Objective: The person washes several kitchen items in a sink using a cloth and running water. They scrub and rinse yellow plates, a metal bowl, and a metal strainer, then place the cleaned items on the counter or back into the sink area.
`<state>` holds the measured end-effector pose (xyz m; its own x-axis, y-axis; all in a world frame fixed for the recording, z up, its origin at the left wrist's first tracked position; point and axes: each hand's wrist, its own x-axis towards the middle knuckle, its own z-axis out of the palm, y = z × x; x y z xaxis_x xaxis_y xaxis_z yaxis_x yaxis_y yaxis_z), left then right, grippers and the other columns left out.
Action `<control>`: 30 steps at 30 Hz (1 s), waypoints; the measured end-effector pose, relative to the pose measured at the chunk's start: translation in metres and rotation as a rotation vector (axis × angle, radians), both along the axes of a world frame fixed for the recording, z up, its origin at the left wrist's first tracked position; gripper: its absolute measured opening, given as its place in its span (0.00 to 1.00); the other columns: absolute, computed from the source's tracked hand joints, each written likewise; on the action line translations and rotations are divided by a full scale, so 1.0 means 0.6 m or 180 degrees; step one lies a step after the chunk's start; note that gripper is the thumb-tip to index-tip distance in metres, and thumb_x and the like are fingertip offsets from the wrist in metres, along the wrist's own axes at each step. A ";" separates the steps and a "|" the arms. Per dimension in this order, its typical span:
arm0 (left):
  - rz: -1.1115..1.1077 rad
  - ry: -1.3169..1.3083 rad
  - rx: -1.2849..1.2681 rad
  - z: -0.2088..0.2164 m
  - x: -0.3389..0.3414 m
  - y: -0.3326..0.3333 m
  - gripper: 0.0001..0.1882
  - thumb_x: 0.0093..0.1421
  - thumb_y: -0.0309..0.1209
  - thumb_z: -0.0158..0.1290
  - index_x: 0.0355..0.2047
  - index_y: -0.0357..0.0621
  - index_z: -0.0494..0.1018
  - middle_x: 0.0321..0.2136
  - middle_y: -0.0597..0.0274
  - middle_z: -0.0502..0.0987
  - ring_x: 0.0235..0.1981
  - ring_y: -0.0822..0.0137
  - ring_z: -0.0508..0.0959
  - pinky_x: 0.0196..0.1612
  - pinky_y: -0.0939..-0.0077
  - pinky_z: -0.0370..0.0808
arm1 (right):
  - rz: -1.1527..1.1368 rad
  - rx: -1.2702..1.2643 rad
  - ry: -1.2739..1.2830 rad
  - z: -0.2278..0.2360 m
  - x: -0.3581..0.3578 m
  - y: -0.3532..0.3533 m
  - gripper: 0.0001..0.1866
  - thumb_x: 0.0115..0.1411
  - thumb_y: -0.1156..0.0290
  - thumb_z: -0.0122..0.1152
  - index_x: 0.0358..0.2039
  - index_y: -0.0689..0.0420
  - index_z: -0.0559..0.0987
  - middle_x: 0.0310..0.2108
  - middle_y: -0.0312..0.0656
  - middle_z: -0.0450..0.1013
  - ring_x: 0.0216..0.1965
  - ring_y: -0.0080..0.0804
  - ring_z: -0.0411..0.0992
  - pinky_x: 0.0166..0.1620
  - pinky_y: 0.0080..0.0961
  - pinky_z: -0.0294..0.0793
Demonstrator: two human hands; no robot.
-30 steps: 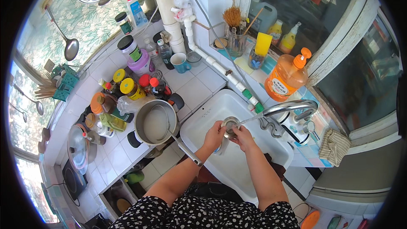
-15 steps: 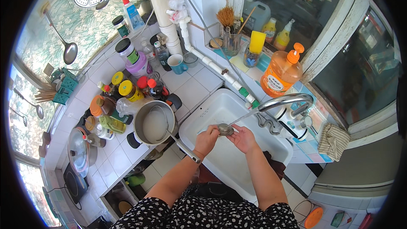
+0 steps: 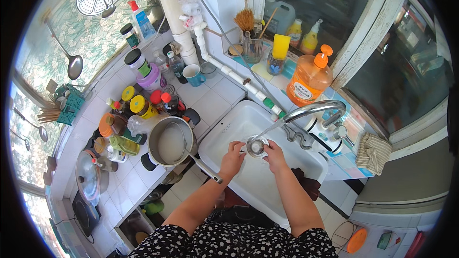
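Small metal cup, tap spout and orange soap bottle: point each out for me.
small metal cup (image 3: 256, 147), head view, on its open rim.
tap spout (image 3: 311, 110), head view, on the curved pipe.
orange soap bottle (image 3: 308, 83), head view, on its body.

The person wears a dark, black-looking garment printed all over with small white specks and flecks, seen at the near edge of the view across the chest and shoulders. Its sleeves are short and end above the elbows, so both forearms are bare down to the wrists. The left hand (image 3: 233, 156) and the right hand (image 3: 277, 155) are bare, with no gloves. No watch, ring or bracelet can be made out.
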<state>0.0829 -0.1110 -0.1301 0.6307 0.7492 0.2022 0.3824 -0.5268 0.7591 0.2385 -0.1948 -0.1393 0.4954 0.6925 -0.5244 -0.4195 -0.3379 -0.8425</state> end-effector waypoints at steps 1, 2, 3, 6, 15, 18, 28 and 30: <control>0.0141 -0.0098 -0.0110 -0.010 0.001 -0.003 0.18 0.52 0.26 0.52 0.45 0.49 0.65 0.38 0.60 0.71 0.28 0.56 0.76 0.31 0.65 0.73 | 0.0148 -0.0245 -0.0648 -0.017 0.009 -0.013 0.13 0.61 0.69 0.47 0.47 0.55 0.70 0.41 0.36 0.70 0.41 0.24 0.68 0.42 0.25 0.69; 0.0178 -0.0098 -0.0227 -0.026 0.000 -0.003 0.18 0.52 0.26 0.52 0.45 0.48 0.66 0.38 0.58 0.71 0.29 0.55 0.76 0.32 0.64 0.73 | -0.0064 -0.0231 -0.0432 -0.015 0.010 -0.024 0.12 0.61 0.69 0.48 0.45 0.55 0.71 0.39 0.36 0.70 0.38 0.23 0.68 0.40 0.23 0.69; 0.0213 -0.0088 -0.0344 -0.046 -0.003 -0.002 0.18 0.53 0.27 0.52 0.45 0.48 0.66 0.38 0.57 0.71 0.30 0.54 0.76 0.33 0.64 0.73 | -0.0277 -0.0216 -0.0207 -0.010 0.009 -0.036 0.11 0.60 0.69 0.50 0.43 0.56 0.72 0.37 0.35 0.70 0.36 0.22 0.68 0.38 0.22 0.69; 0.0003 0.0225 -0.0942 -0.075 -0.009 -0.011 0.14 0.54 0.28 0.51 0.42 0.44 0.69 0.38 0.53 0.71 0.32 0.53 0.75 0.36 0.64 0.72 | -0.0300 -0.0391 -0.0388 -0.054 0.024 -0.075 0.10 0.59 0.70 0.52 0.40 0.58 0.74 0.31 0.34 0.71 0.31 0.21 0.68 0.35 0.20 0.68; -0.0189 0.0484 -0.1047 -0.137 -0.087 -0.045 0.09 0.55 0.28 0.49 0.36 0.41 0.73 0.34 0.54 0.71 0.30 0.57 0.76 0.35 0.70 0.73 | -0.0063 -0.1210 -0.1080 -0.194 -0.029 -0.123 0.08 0.50 0.73 0.59 0.33 0.61 0.79 0.28 0.37 0.75 0.29 0.24 0.70 0.34 0.21 0.67; 0.0039 0.0418 -0.1184 -0.154 -0.114 -0.035 0.09 0.56 0.29 0.49 0.36 0.41 0.73 0.34 0.55 0.72 0.27 0.60 0.76 0.33 0.71 0.73 | 0.0044 -0.1459 -0.1208 -0.231 -0.054 -0.099 0.09 0.47 0.71 0.61 0.31 0.57 0.81 0.26 0.39 0.76 0.29 0.26 0.72 0.35 0.23 0.69; 0.0275 0.0591 -0.1347 -0.162 -0.153 -0.005 0.08 0.56 0.31 0.50 0.36 0.46 0.74 0.29 0.58 0.74 0.24 0.69 0.76 0.29 0.77 0.73 | 0.0437 -0.0794 -0.2433 -0.340 -0.075 0.050 0.18 0.48 0.70 0.59 0.42 0.58 0.76 0.44 0.46 0.71 0.43 0.36 0.71 0.42 0.27 0.70; 0.0289 0.0625 -0.1666 -0.145 -0.145 -0.002 0.08 0.58 0.30 0.49 0.37 0.44 0.74 0.28 0.63 0.74 0.25 0.73 0.75 0.28 0.79 0.73 | 0.0566 -0.0675 -0.2246 -0.360 -0.086 0.046 0.23 0.49 0.69 0.59 0.48 0.58 0.72 0.50 0.47 0.67 0.49 0.36 0.67 0.46 0.28 0.69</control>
<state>-0.0041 -0.1120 -0.2170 0.5472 0.7712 -0.3254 0.5689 -0.0576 0.8204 0.1868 -0.1673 -0.3556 0.6531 0.7129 -0.2552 0.2710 -0.5348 -0.8004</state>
